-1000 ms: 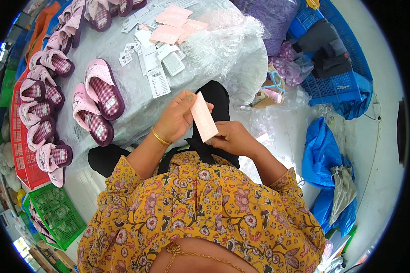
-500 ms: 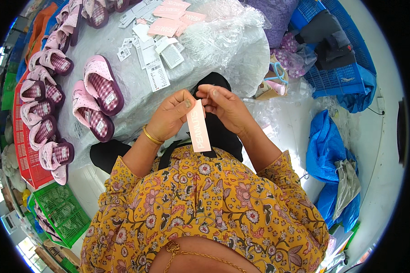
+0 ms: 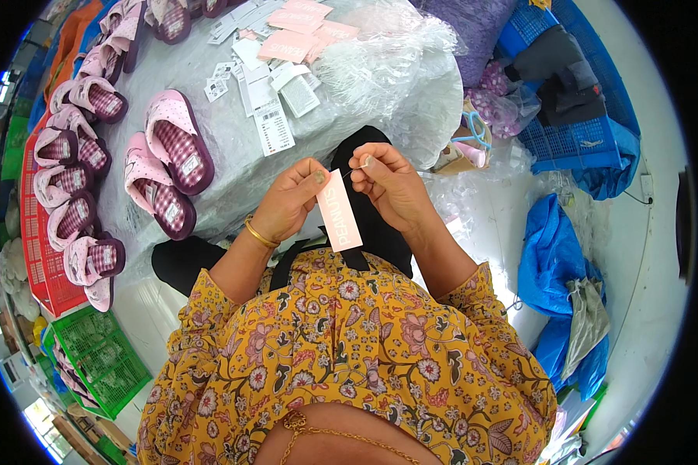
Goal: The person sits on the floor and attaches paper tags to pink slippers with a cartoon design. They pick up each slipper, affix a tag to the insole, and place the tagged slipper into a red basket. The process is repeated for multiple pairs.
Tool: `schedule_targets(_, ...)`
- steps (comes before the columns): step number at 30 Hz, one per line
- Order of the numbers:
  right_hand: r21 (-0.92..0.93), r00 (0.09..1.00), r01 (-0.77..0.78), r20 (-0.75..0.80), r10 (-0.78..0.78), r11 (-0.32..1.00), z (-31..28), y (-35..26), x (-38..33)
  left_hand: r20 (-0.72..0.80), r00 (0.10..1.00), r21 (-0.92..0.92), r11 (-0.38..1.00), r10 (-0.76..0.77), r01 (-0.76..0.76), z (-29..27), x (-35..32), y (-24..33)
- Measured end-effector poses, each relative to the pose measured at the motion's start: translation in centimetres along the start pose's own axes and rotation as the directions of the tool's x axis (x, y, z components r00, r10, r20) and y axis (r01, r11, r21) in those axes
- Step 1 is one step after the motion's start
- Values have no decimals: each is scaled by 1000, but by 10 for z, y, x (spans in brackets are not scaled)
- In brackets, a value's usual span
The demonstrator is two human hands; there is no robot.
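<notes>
Head view, main thing: a flat pale-pink rectangular card tag (image 3: 338, 221) with whitish lettering, held up just off the near edge of the big plastic-wrapped grey table (image 3: 229, 155), over the person's lap.
Left hand: the left hand (image 3: 288, 203) has thumb and fingers pinched together on the tag's top end, no gap I can see.
Right hand: the right hand (image 3: 392, 186) has thumb and forefinger closed on what looks like a thin pale thread (image 3: 364, 164), other fingers loosely curled. Can't tell where the thread's far end goes.
Tag feel: my guess is super light, stiffish, creases if you squeeze hard. Pinch it by the top end or edges. The thread's probably limp and fiddly, so fingertips only.
Slippers: a pair of pink slippers with purple soles and checked insoles (image 3: 163, 128) sits on the table's left part, more lined up along its left edge.
Paper stuff: loose pink cards (image 3: 288, 46) and white printed labels (image 3: 274, 132) toward the table's far side.
In the way: crumpled clear plastic film (image 3: 388, 66) crowds the cards on the table's right part. Nothing blocks the tag itself.
Off the table: a blue plastic basket (image 3: 574, 149) beyond its right side.
</notes>
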State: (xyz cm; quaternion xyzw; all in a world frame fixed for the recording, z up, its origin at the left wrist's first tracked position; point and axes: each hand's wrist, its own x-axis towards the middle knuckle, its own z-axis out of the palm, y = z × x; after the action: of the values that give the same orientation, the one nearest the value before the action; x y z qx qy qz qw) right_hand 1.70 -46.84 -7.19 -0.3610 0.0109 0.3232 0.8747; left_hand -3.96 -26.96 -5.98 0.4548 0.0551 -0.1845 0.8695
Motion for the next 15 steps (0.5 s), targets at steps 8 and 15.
schedule_targets(8, -101, 999, 47, -20, -49, 994, 18, -5, -4, -68, 997, 108, 994, 32, -24, -6, 2, -6)
schedule_targets(15, -203, 994, 108, 22, -106, 973, 10, 6, 2, -73, 995, 181, 982, 65, -51, -11, 0, -9)
